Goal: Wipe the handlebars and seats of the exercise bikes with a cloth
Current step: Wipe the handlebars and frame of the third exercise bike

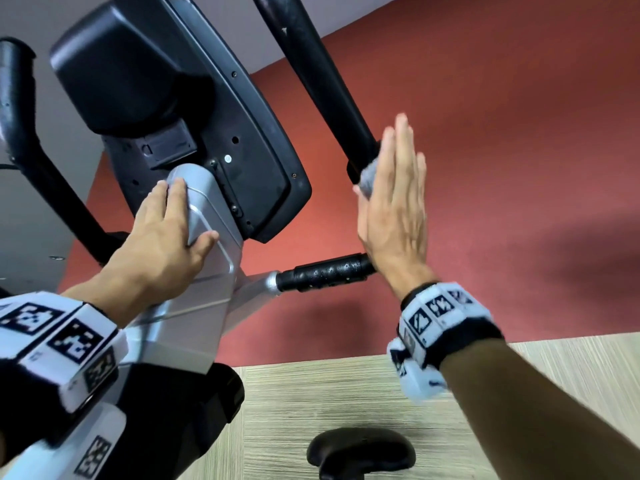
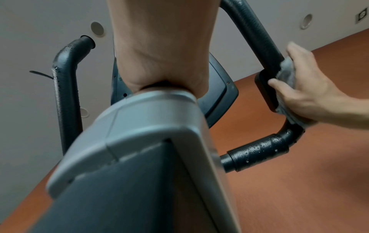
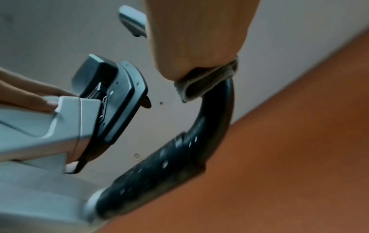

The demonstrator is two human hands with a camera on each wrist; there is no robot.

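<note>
The right hand (image 1: 393, 206) hides most of the grey cloth (image 1: 369, 178). The right handlebar (image 1: 311, 64) runs off the top edge. The right wrist view is blurred.

Both hands flat: left hand (image 1: 162, 233), right hand (image 1: 394, 209).

Person, two bare forearms, no sleeves in view.

Left wrist unit (image 1: 59, 344): black band carrying white blocky panels, each printed with a black-and-white square coded marker; several panels face different ways, and one more marked panel sits lower near the picture's bottom edge.

Right wrist unit (image 1: 440, 323): same make, black strap with white faceted panels bearing square coded markers; a white rounded block hangs on its underside.

Left hand (image 1: 162, 233) and right hand (image 1: 394, 209): ungloved, no rings seen.
</note>
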